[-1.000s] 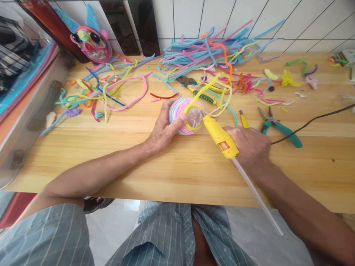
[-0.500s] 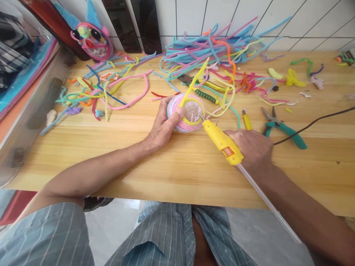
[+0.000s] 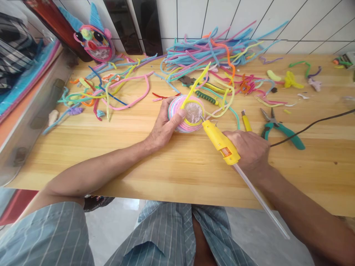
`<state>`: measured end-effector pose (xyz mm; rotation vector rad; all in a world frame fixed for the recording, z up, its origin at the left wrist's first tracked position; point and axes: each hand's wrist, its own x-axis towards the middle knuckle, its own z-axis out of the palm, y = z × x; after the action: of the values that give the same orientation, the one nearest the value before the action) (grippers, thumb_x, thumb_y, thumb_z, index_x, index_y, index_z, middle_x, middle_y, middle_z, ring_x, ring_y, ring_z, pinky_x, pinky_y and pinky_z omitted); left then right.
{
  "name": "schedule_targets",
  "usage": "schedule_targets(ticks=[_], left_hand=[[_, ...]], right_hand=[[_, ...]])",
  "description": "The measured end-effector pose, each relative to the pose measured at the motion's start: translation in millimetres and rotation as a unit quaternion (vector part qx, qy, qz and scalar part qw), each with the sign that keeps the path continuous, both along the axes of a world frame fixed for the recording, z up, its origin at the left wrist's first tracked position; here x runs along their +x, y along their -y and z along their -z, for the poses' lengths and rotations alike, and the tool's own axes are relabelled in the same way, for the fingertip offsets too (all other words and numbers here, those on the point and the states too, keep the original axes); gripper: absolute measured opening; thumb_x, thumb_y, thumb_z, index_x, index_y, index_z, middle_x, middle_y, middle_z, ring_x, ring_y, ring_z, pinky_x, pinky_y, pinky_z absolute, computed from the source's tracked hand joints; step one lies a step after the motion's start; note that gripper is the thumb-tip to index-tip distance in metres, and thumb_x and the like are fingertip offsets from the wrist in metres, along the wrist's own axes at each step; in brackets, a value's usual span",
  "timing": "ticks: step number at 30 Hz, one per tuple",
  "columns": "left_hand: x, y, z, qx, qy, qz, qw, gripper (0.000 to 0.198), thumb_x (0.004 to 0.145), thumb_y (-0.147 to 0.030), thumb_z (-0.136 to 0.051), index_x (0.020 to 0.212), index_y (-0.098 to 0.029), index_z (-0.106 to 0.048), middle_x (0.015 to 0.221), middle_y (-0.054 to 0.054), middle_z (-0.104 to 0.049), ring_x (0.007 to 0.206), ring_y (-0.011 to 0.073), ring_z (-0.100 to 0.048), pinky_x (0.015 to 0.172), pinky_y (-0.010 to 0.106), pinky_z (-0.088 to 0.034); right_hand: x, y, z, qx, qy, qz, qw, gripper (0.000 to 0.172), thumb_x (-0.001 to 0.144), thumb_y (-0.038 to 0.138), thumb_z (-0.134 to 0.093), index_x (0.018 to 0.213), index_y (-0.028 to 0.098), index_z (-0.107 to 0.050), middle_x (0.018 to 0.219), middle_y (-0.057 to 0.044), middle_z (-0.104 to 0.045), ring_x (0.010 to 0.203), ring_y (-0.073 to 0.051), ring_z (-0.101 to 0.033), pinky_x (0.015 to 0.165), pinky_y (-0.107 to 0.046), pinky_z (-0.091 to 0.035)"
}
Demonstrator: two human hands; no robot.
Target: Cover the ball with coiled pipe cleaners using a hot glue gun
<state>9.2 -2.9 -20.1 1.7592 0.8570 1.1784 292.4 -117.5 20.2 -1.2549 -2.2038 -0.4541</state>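
My left hand [image 3: 166, 123] is closed around a round piece wound with pastel pipe cleaners [image 3: 177, 107], its thumb on the upper face. A yellow pipe cleaner [image 3: 196, 83] curves around the clear middle of that face, and its loose end sticks up and away from me. In my right hand [image 3: 251, 149] is a yellow glue gun [image 3: 219, 140], fingers wrapped round its handle. The nozzle is at the right edge of the face, by the yellow ring; whether it touches cannot be made out. A long clear glue stick [image 3: 260, 199] runs out of the gun's back.
Behind the round piece lie green-handled pliers [image 3: 205, 96] and a heap of pipe cleaners [image 3: 199, 55]. Teal pliers [image 3: 283, 129], a yellow-handled tool [image 3: 246, 121] and a black cord [image 3: 316, 123] are at right. A decorated figure [image 3: 95, 42] stands back left, near a plastic bin [image 3: 36, 111].
The view has shifted slightly. The back of the glue gun and its glue stick have swung a little to the left, while the nozzle stays at the ring's right edge.
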Motion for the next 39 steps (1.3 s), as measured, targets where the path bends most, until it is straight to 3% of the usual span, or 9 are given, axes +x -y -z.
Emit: schedule_targets(ticks=[7, 10, 14, 20, 23, 27, 32, 39], left_hand=[[-1, -1, 0.2, 0.004, -0.009, -0.003, 1.0, 0.063, 0.108, -0.077, -0.06, 0.149, -0.03, -0.052, 0.146, 0.009, -0.067, 0.135, 0.0296, -0.068, 0.126, 0.049, -0.055], [0, 2, 0.1, 0.006, -0.018, 0.008, 1.0, 0.065, 0.107, -0.077, -0.062, 0.15, -0.029, -0.052, 0.147, 0.01, -0.067, 0.134, 0.0298, -0.07, 0.123, 0.049, -0.058], [3, 7, 0.4, 0.011, -0.035, 0.024, 0.999, 0.075, 0.102, -0.076, -0.07, 0.155, -0.027, -0.049, 0.156, 0.014, -0.065, 0.145, 0.0331, -0.067, 0.129, 0.052, -0.055], [5, 10, -0.5, 0.046, -0.064, 0.035, 0.996, 0.08, 0.1, -0.075, -0.074, 0.158, -0.026, -0.048, 0.16, 0.015, -0.063, 0.149, 0.0335, -0.066, 0.131, 0.051, -0.054], [5, 10, -0.9, 0.045, -0.077, 0.04, 0.995, 0.082, 0.1, -0.076, -0.073, 0.16, -0.027, -0.047, 0.162, 0.015, -0.062, 0.15, 0.0345, -0.065, 0.131, 0.053, -0.054], [4, 9, 0.6, 0.036, -0.073, 0.052, 0.995, 0.087, 0.098, -0.079, -0.074, 0.162, -0.028, -0.045, 0.166, 0.016, -0.059, 0.155, 0.0361, -0.061, 0.135, 0.056, -0.051], [3, 6, 4.5, 0.031, -0.06, 0.063, 0.996, 0.09, 0.095, -0.078, -0.078, 0.163, -0.029, -0.045, 0.168, 0.016, -0.057, 0.159, 0.0388, -0.058, 0.138, 0.06, -0.047], [1, 3, 3.3, 0.038, -0.057, 0.071, 0.995, 0.089, 0.094, -0.077, -0.081, 0.162, -0.029, -0.048, 0.164, 0.015, -0.059, 0.154, 0.0376, -0.062, 0.134, 0.057, -0.052]], right_hand=[[-4, -2, 1.7, 0.023, -0.043, -0.023, 0.999, 0.021, 0.111, 0.026, -0.057, 0.104, 0.022, -0.077, 0.08, -0.003, -0.079, 0.067, -0.019, -0.071, 0.068, -0.033, -0.048], [-1, -4, -1.2, -0.027, -0.122, -0.044, 0.991, 0.009, 0.107, 0.026, -0.066, 0.11, 0.024, -0.073, 0.084, -0.002, -0.081, 0.064, -0.02, -0.07, 0.065, -0.032, -0.049], [7, -6, -15.0, -0.104, -0.167, -0.055, 0.979, 0.019, 0.101, 0.019, -0.077, 0.116, 0.029, -0.071, 0.09, -0.001, -0.082, 0.065, -0.019, -0.07, 0.06, -0.032, -0.05], [11, -12, -23.9, -0.108, -0.113, -0.119, 0.981, 0.024, 0.1, 0.014, -0.077, 0.116, 0.029, -0.068, 0.11, -0.009, -0.085, 0.098, -0.026, -0.083, 0.082, -0.036, -0.063], [10, -11, -19.7, -0.145, -0.168, -0.121, 0.968, 0.024, 0.102, 0.016, -0.076, 0.119, 0.032, -0.069, 0.116, -0.007, -0.085, 0.104, -0.027, -0.084, 0.089, -0.04, -0.067], [8, -8, -17.1, -0.193, -0.24, -0.12, 0.944, 0.021, 0.103, 0.019, -0.075, 0.116, 0.035, -0.069, 0.114, -0.001, -0.084, 0.102, -0.025, -0.083, 0.091, -0.041, -0.068], [7, -7, -19.9, -0.208, -0.233, -0.125, 0.942, 0.021, 0.104, 0.017, -0.073, 0.115, 0.035, -0.068, 0.112, -0.001, -0.082, 0.098, -0.024, -0.081, 0.087, -0.038, -0.066], [9, -6, -17.6, -0.22, -0.225, -0.136, 0.94, 0.02, 0.103, 0.019, -0.073, 0.115, 0.034, -0.065, 0.106, -0.001, -0.078, 0.094, -0.024, -0.078, 0.082, -0.038, -0.063]])
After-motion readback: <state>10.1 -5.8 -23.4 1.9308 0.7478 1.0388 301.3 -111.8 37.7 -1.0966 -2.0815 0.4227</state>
